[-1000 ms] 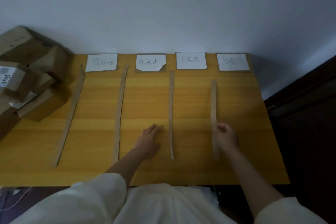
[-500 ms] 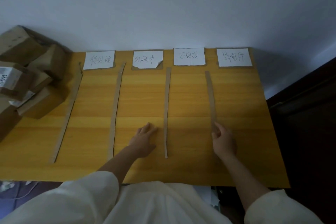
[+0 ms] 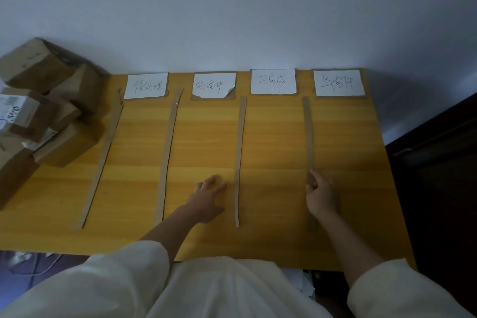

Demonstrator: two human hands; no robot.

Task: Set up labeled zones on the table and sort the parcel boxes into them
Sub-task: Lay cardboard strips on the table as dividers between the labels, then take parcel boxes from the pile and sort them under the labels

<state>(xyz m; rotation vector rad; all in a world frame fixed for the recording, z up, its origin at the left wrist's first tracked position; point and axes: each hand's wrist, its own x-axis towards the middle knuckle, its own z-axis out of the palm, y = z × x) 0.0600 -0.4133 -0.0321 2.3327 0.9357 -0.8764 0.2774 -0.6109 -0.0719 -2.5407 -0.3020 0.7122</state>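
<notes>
Several white handwritten labels [image 3: 273, 81] line the far edge of the yellow wooden table [image 3: 348, 152]. Long cardboard strips run from them toward me as dividers; the rightmost strip [image 3: 308, 137] passes under my right hand [image 3: 321, 195], whose fingers pinch it near its lower half. My left hand [image 3: 207, 197] rests flat on the table between the second strip [image 3: 167, 152] and the third strip [image 3: 240, 157]. A heap of brown parcel boxes [image 3: 44, 111] sits at the table's left end.
A white wall stands right behind the table. Dark furniture [image 3: 438, 162] borders the right side. The leftmost strip [image 3: 103, 160] lies close to the box heap. Cables and clutter lie on the floor at lower left.
My right hand has slid the rightmost strip up the table until its far end sits near the last label. My left hand has stayed in place.
</notes>
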